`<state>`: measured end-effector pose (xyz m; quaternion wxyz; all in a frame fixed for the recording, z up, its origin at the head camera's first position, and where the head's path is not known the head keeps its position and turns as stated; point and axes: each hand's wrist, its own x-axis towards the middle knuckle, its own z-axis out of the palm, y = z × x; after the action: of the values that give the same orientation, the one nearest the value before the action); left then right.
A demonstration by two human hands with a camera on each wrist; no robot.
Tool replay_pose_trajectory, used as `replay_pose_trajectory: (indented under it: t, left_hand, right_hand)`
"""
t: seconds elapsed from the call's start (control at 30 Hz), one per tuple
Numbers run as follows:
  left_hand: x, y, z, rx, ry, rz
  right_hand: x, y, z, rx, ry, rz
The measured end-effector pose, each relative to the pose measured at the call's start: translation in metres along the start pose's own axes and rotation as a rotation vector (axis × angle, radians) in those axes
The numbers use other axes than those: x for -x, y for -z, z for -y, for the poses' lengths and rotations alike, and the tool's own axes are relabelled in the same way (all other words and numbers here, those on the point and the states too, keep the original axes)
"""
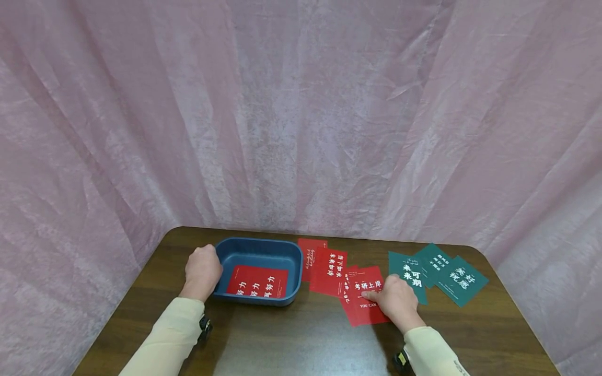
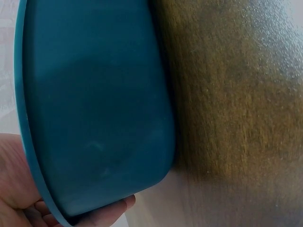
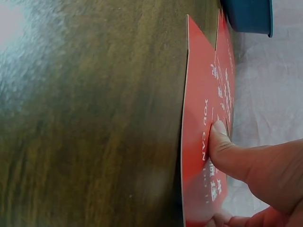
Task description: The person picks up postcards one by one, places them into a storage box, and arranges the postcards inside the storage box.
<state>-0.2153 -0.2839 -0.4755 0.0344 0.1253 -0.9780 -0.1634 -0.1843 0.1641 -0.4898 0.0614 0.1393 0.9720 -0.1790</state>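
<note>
At the left end of a blue rectangular basin (image 1: 293,295), my left hand (image 1: 203,269) grips the rim; the left wrist view shows the fingers (image 2: 111,212) curled against the outer wall. Inside the basin lies a red card (image 1: 258,281) with white characters. My right hand (image 1: 395,300) holds a red card (image 3: 196,137) printed "YOU CAN", with the thumb (image 3: 227,149) flat on its face and the other fingers at its edge. That card overlaps another red card (image 1: 349,308) on its left. Part of the held card is hidden under the hand.
Two more red cards, one nearer (image 1: 324,277) and one behind (image 1: 305,248), lie overlapping beside the basin. Three green cards lie on the right, among them a left one (image 1: 397,261) and a right one (image 1: 463,297). A pink curtain (image 1: 301,130) hangs behind the wooden table (image 1: 282,339).
</note>
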Motion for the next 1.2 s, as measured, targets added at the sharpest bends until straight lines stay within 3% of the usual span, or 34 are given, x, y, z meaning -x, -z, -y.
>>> replay_pose_trajectory:
  t: [0.23,0.57,0.9,1.2]
  left_hand:
    - [-0.0002,0.0006,-0.0007,-0.006,0.009,0.021]
    - [-0.0002,-0.001,-0.0001,-0.005,0.018,0.027]
    - [-0.0001,-0.0005,-0.0007,-0.005,0.006,0.005]
    - [-0.0001,0.0003,-0.0011,-0.008,0.014,0.022]
  right_hand:
    - [-0.0008,-0.0013,-0.0012,-0.04,0.018,-0.028]
    - [-0.0059,-0.0031,-0.0017,-0.148,0.145,-0.123]
    - [-0.0043,-0.0013,0.001,-0.265,0.171,-0.146]
    - [-0.0063,-0.0006,0.0021,-0.277,0.225,-0.199]
